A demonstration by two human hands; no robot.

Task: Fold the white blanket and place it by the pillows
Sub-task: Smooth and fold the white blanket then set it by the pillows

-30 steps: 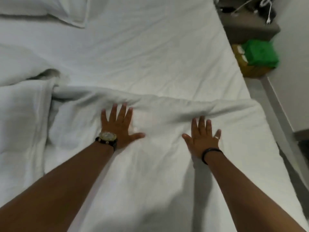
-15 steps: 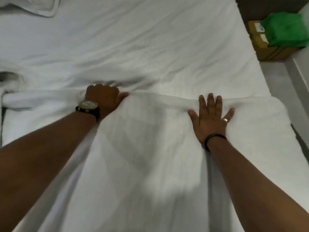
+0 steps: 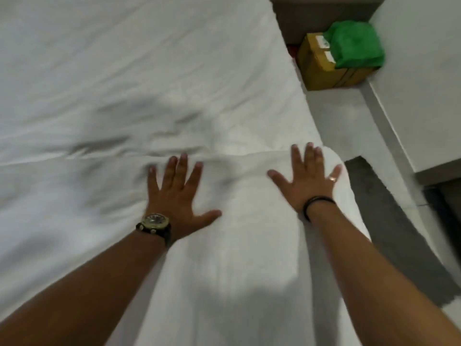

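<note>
Left hand (image 3: 174, 196), bunched on the fold edge half a second ago, is now spread flat like the right hand (image 3: 308, 182), nothing gripped; soft white folded blanket (image 3: 237, 258) is pressed flat at the bed's (image 3: 124, 71) right corner, pillows unseen, so carrying is likely next.

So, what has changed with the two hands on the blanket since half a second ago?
The left hand let go of the blanket fold it was clutching and now lies flat, fingers spread. The right hand stayed open and flat on the blanket.
</note>
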